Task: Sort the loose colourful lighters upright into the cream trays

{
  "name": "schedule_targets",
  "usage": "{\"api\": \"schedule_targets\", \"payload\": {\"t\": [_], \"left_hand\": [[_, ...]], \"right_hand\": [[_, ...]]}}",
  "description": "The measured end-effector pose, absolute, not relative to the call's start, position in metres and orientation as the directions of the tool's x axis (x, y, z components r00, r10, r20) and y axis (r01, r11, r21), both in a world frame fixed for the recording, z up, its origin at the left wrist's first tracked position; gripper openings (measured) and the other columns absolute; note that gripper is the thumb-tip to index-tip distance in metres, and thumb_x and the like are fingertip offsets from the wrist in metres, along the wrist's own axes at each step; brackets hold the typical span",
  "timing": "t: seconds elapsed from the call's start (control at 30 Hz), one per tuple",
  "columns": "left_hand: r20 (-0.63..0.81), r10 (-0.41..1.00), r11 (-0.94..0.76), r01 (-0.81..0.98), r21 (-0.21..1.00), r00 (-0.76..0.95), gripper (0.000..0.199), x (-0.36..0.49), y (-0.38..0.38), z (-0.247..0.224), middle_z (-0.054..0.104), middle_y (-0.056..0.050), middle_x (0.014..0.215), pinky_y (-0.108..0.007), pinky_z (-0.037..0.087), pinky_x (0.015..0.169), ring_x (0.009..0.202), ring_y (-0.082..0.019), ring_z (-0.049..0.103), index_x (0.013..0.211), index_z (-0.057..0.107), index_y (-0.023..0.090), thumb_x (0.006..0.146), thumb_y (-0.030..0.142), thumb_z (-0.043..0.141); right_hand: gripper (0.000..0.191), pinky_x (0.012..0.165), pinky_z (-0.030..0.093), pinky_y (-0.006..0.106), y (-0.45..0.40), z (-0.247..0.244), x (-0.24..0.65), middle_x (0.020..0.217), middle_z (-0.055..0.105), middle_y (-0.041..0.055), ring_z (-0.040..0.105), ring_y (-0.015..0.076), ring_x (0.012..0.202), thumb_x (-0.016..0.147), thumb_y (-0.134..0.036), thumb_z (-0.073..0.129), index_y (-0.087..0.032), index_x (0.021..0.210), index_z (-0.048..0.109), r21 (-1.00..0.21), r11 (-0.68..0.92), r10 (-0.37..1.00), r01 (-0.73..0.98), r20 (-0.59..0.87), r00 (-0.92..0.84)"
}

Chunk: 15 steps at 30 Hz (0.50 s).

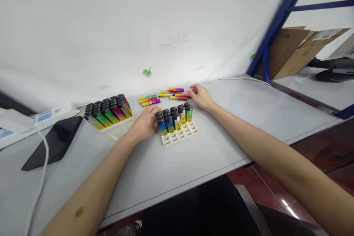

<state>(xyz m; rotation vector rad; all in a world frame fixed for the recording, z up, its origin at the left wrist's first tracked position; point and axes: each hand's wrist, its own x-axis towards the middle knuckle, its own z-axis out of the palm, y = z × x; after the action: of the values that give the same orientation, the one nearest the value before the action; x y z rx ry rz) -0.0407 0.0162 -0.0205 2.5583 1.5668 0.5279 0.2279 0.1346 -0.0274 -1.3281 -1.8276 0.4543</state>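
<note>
My left hand (pixel 146 123) is curled against the left end of a white slotted tray (pixel 181 138), its fingertips partly hidden behind the lighters. Several lighters (pixel 177 121) with black tops stand upright in the tray's back rows, coloured blue, silver, green and yellow; the front slots show bare. Beyond the tray, my right hand (pixel 201 96) reaches over loose lighters lying flat, fingers slightly apart. Its fingertips are at the end of a red lighter (pixel 182 96). To the left of that pile lie more shiny lighters (pixel 149 100) in yellow, green, red and purple.
A second tray, full of upright lighters (pixel 109 112), stands at left. Beside it are a black phone (pixel 54 142), a white power strip (pixel 49 116) and a white cable (pixel 44 166). A white wall backs the grey table (pixel 155 177). Blue shelving (pixel 267 59) and cardboard boxes (pixel 298 51) are at right.
</note>
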Motion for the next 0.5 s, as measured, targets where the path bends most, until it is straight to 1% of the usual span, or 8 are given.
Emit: {"api": "schedule_targets", "payload": {"t": [0.1,0.17,0.23,0.3,0.37,0.4,0.43,0.5], "left_hand": [[0.227,0.890,-0.450,0.846,0.286,0.396,0.038,-0.039,0.014,-0.018,0.060,-0.014,0.131,-0.051,0.041,0.114,0.131,-0.031,0.049,0.119,0.059,0.018,0.083,0.020,0.049],[0.211,0.897,-0.438,0.849,0.297,0.389,0.038,-0.039,0.013,-0.017,0.060,-0.014,0.131,-0.051,0.041,0.115,0.132,-0.031,0.048,0.119,0.059,0.018,0.083,0.019,0.049],[0.197,0.898,-0.436,0.851,0.293,0.392,0.038,-0.039,0.013,-0.017,0.060,-0.014,0.131,-0.050,0.040,0.115,0.133,-0.031,0.048,0.120,0.059,0.018,0.083,0.019,0.049],[0.200,0.896,-0.440,0.853,0.282,0.396,0.039,-0.039,0.014,-0.017,0.059,-0.014,0.132,-0.050,0.040,0.115,0.133,-0.031,0.048,0.121,0.058,0.018,0.082,0.019,0.050],[0.210,0.890,-0.450,0.850,0.273,0.404,0.040,-0.041,0.015,-0.019,0.059,-0.013,0.131,-0.050,0.040,0.115,0.132,-0.031,0.048,0.121,0.058,0.019,0.082,0.019,0.051],[0.213,0.887,-0.456,0.847,0.273,0.409,0.039,-0.041,0.016,-0.019,0.059,-0.013,0.131,-0.049,0.040,0.114,0.131,-0.030,0.048,0.121,0.057,0.019,0.082,0.019,0.051],[0.214,0.885,-0.460,0.844,0.275,0.413,0.039,-0.041,0.016,-0.019,0.059,-0.012,0.131,-0.049,0.040,0.114,0.131,-0.030,0.048,0.120,0.057,0.019,0.082,0.019,0.051],[0.207,0.886,-0.460,0.842,0.283,0.415,0.037,-0.042,0.016,-0.019,0.059,-0.012,0.131,-0.048,0.041,0.113,0.131,-0.031,0.048,0.119,0.058,0.019,0.083,0.021,0.050]], "right_hand": [[0.040,0.088,0.048,0.036,0.152,-0.025,0.214,0.110,0.071,0.0134,0.065,0.0232,0.095,0.091,-0.043,0.057,-0.014,0.118,0.065,-0.681,0.321,0.931,0.658,0.355,-0.087],[0.041,0.089,0.048,0.038,0.161,-0.023,0.207,0.111,0.071,0.0133,0.065,0.0245,0.096,0.088,-0.046,0.062,-0.016,0.116,0.068,-0.648,0.304,0.938,0.698,0.333,-0.100],[0.038,0.091,0.048,0.039,0.166,-0.024,0.204,0.110,0.070,0.0130,0.064,0.0254,0.097,0.085,-0.046,0.066,-0.017,0.109,0.071,-0.613,0.310,0.936,0.727,0.329,-0.122],[0.030,0.093,0.047,0.039,0.168,-0.026,0.205,0.109,0.070,0.0126,0.064,0.0249,0.098,0.082,-0.041,0.070,-0.016,0.099,0.072,-0.618,0.325,0.929,0.716,0.348,-0.122],[0.026,0.094,0.047,0.037,0.166,-0.026,0.208,0.109,0.070,0.0117,0.063,0.0234,0.099,0.080,-0.036,0.072,-0.015,0.095,0.071,-0.698,0.335,0.925,0.633,0.370,-0.082],[0.026,0.095,0.047,0.037,0.164,-0.025,0.210,0.108,0.070,0.0110,0.063,0.0225,0.099,0.079,-0.036,0.072,-0.015,0.095,0.069,-0.763,0.337,0.927,0.552,0.372,-0.051],[0.026,0.095,0.047,0.036,0.160,-0.024,0.213,0.107,0.071,0.0102,0.063,0.0214,0.099,0.079,-0.036,0.072,-0.015,0.095,0.068,-0.830,0.335,0.930,0.446,0.367,-0.014],[0.023,0.092,0.049,0.033,0.152,-0.017,0.218,0.104,0.071,0.0078,0.064,0.0182,0.098,0.081,-0.035,0.070,-0.016,0.093,0.064,-0.933,0.308,0.944,0.183,0.323,0.059]]}}
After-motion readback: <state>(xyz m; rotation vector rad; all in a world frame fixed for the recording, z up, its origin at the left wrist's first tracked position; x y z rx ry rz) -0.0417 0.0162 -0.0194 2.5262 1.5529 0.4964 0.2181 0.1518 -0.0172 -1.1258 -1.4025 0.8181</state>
